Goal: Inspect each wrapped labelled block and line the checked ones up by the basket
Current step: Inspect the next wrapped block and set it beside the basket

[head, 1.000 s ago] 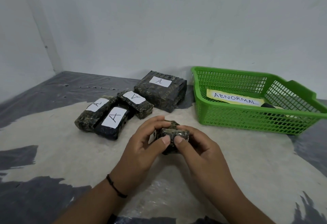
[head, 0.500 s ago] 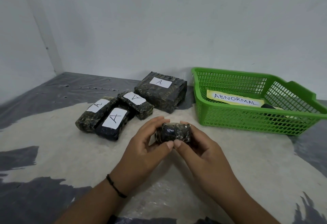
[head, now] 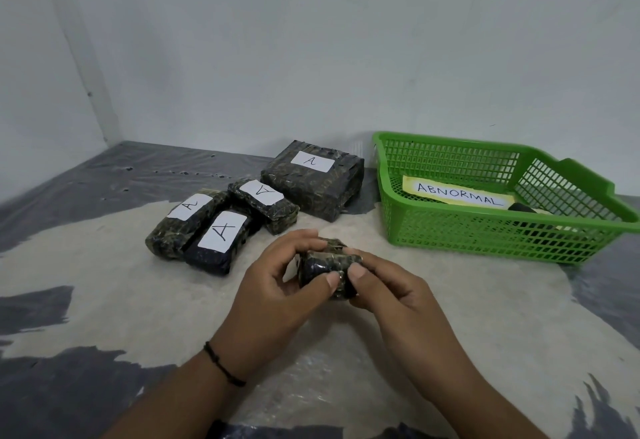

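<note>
Nearest the camera, the left hand (head: 273, 286) and the right hand (head: 388, 294) meet just above the floor sheet (head: 104, 300), both curled round one small dark wrapped block (head: 327, 270); thumbs press its near face while the other fingers wrap the far side, so each hand is gripping it. No white label shows on the faces turned this way, so whether it is marked cannot be told from here. The wrapping looks glossy, and a grip that rests mostly on fingertips could let the block slide and drop onto the sheet if it is turned too quickly. Judging by the task, the check is still under way, and a face skipped now would mean a flawed block joining the good ones. Further off to the left lie three narrow blocks (head: 221, 236) touching one another at mixed angles, each with a white "A" label, and behind them a larger block (head: 313, 184) just beside the green basket (head: 467, 234). Setting the held block down carelessly could nudge that loose cluster further out of line. The basket holds a paper strip (head: 457, 193) reading ABNORMAL and something dark beside it; a sound block placed there by mistake would be sorted wrongly
</note>
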Tool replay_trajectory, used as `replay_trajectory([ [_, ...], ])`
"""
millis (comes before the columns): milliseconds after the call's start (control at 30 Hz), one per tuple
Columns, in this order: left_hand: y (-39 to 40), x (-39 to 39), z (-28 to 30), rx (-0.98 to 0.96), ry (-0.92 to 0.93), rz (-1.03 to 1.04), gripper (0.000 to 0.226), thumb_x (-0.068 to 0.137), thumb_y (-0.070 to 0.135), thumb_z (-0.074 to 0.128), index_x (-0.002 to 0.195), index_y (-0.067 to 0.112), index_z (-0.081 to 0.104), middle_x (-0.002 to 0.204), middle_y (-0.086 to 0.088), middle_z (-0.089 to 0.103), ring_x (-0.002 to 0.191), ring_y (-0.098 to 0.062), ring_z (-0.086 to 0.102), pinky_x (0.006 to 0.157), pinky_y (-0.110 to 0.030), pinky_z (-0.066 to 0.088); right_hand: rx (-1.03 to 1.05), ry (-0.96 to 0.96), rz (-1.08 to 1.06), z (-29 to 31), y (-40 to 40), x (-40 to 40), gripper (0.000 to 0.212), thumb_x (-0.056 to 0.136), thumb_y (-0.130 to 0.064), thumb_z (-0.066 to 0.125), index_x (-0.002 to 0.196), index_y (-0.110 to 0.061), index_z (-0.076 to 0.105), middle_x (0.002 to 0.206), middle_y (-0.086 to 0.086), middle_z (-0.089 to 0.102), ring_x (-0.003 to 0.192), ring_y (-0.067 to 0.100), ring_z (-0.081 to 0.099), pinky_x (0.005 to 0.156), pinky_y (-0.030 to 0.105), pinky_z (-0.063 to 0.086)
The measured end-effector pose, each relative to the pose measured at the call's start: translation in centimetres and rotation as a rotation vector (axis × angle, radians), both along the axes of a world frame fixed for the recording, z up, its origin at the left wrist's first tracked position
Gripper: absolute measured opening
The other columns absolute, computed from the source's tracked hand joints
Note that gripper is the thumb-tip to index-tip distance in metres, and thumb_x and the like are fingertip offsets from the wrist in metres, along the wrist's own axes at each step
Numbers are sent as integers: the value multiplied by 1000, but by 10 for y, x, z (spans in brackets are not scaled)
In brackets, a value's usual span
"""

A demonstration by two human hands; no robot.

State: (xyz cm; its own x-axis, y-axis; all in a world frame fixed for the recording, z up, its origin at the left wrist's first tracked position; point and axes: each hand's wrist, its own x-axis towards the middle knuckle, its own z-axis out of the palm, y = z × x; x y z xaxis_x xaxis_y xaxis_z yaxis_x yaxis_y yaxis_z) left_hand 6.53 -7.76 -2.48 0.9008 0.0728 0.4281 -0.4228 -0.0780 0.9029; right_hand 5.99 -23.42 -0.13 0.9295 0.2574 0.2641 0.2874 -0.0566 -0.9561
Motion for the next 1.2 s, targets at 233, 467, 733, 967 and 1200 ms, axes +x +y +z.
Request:
replay_trajectory([
  [233, 6, -2, 9, -431, 161, -177, 56, 52, 32, 74, 102, 7, 69, 114, -13, 68, 110, -35, 61, 90, -53, 52, 14, 44, -157, 4, 1, 0, 35, 77, -45, 69, 110, -37, 60, 108, -22, 65, 95, -16, 57, 73, 2, 42],
  [467, 12, -5, 18, -815, 400, -530, 71, 63, 40, 63, 122, 1, 57, 124, -32, 58, 110, -52, 57, 83, -69, 47, 206, 399, 26, -2, -11, 15, 72, 65, -49, 77, 129, -24, 54, 114, -3, 70, 106, 18, 66, 93, 40, 50],
  [733, 10, 4, 13, -502, 394, -125, 43, 70, 30, 56, 110, 14, 60, 100, -8, 64, 83, -19, 64, 68, -31, 58, 50, 244, -200, -8, -19, 23, 55, 61, -53, 77, 110, -30, 64, 106, -2, 70, 96, 14, 68, 95, 43, 51],
  [967, 10, 5, 8, -369, 334, -55, 36, 68, 15, 66, 104, 16, 62, 98, -8, 62, 79, -14, 64, 61, -25, 56, -96, 227, -140, -4, -17, 18, 60, 70, -42, 77, 124, -35, 52, 108, -12, 63, 94, 4, 64, 79, 19, 46],
  [1200, 5, 0, 6, -129, 274, 34, 67, 48, 37, 79, 110, 23, 60, 94, -2, 67, 80, -8, 65, 73, -22, 55, -153, 180, -174, -4, -15, 16, 70, 74, -36, 74, 135, -35, 40, 108, -21, 58, 95, -5, 59, 76, 12, 44],
])
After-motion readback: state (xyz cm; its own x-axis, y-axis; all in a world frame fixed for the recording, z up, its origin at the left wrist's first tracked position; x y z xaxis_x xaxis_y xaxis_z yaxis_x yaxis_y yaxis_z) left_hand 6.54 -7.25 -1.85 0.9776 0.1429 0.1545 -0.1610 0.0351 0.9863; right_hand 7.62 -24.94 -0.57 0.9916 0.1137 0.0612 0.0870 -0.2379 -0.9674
